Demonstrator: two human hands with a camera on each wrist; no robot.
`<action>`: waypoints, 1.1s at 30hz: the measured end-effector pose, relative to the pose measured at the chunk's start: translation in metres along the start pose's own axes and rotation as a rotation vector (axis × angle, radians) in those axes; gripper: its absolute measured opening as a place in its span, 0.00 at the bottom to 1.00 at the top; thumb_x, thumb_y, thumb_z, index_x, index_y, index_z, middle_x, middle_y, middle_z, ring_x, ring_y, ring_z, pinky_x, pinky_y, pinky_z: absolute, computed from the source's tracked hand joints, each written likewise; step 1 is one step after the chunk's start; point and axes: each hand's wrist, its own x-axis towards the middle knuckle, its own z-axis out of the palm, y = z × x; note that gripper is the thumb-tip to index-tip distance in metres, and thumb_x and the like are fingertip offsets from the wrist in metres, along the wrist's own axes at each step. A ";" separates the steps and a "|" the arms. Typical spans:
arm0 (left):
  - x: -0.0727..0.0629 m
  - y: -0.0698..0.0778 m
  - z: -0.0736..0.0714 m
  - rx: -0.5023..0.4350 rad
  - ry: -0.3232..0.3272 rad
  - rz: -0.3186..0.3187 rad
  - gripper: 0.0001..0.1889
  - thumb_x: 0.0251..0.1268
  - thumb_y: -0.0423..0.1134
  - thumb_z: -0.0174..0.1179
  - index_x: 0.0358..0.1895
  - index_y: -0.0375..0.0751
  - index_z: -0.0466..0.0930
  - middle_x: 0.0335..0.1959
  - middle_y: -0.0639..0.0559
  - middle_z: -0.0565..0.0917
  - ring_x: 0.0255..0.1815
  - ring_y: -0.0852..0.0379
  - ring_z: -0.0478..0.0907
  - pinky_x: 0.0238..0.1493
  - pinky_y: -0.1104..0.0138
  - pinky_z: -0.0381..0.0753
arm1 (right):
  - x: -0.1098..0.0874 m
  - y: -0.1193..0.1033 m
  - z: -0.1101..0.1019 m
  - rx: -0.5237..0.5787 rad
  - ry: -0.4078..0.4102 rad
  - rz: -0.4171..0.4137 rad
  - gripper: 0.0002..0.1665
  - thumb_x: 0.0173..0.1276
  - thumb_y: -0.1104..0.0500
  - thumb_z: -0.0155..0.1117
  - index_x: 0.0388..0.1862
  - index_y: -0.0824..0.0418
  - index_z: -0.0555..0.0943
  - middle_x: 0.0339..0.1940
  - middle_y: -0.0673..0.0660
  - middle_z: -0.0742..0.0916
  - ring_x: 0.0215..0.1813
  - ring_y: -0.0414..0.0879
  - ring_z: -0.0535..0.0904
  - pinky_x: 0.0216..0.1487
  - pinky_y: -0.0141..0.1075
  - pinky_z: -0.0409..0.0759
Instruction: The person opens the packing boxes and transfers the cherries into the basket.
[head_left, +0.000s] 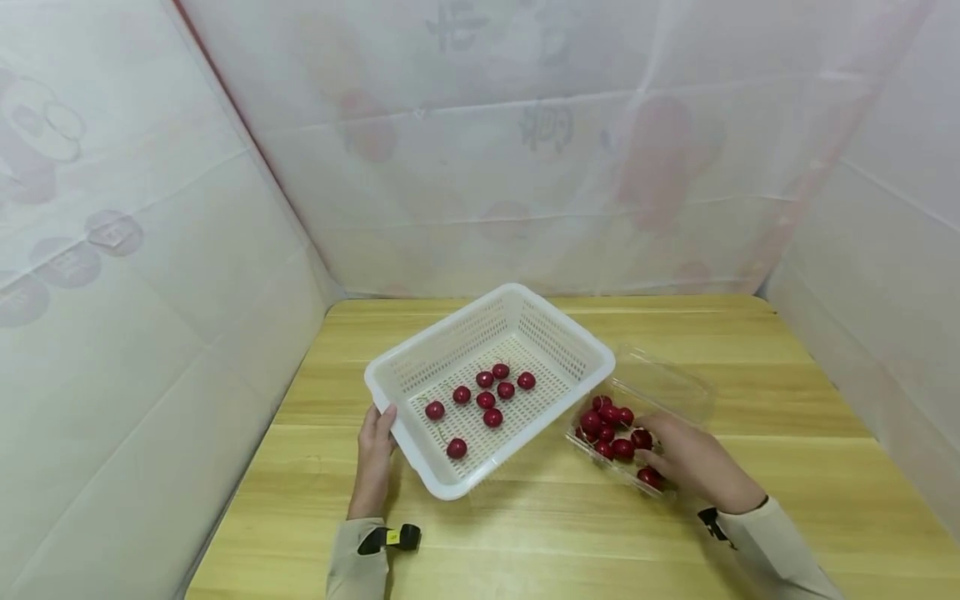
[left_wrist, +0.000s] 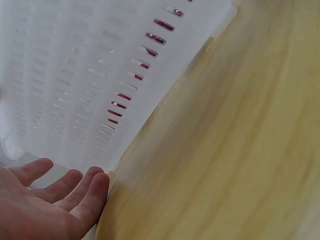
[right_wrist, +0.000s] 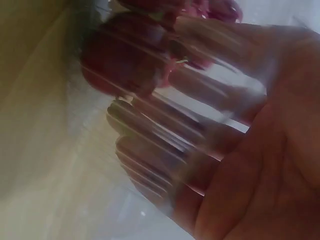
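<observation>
My left hand grips the near left corner of a white plastic basket, thumb over the rim and fingers beneath. The basket is tilted, and several dark red cherries with thin stems are spread over its slotted floor. Through the slots in the left wrist view, bits of the cherries show red. My right hand reaches into a clear plastic box of cherries, its thumb and forefinger pinching one cherry at the box's right side. In the right wrist view, the fingers show through the clear wall.
The box's clear lid stands open behind it. Both containers are at a wooden table, with the basket overlapping the box's left edge in the head view. White printed sheets hang along the back and both sides.
</observation>
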 end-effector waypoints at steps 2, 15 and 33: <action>0.000 0.000 0.000 0.000 -0.001 -0.001 0.32 0.83 0.59 0.46 0.81 0.47 0.59 0.68 0.37 0.78 0.59 0.52 0.84 0.57 0.73 0.84 | 0.000 0.000 0.005 -0.009 -0.014 0.004 0.21 0.63 0.57 0.77 0.53 0.64 0.84 0.46 0.57 0.89 0.46 0.48 0.86 0.43 0.44 0.87; 0.002 -0.004 -0.001 -0.018 -0.011 -0.008 0.30 0.83 0.58 0.46 0.80 0.52 0.60 0.68 0.39 0.78 0.62 0.47 0.83 0.58 0.70 0.86 | 0.000 0.003 0.004 0.008 0.005 0.017 0.21 0.61 0.57 0.80 0.52 0.61 0.86 0.43 0.50 0.85 0.40 0.37 0.79 0.36 0.33 0.81; 0.002 -0.003 -0.001 -0.024 -0.015 0.000 0.31 0.83 0.58 0.46 0.80 0.51 0.60 0.69 0.38 0.77 0.63 0.46 0.83 0.58 0.70 0.86 | -0.001 0.011 -0.042 0.125 0.224 -0.053 0.20 0.68 0.65 0.72 0.56 0.67 0.80 0.45 0.57 0.87 0.44 0.50 0.85 0.42 0.43 0.87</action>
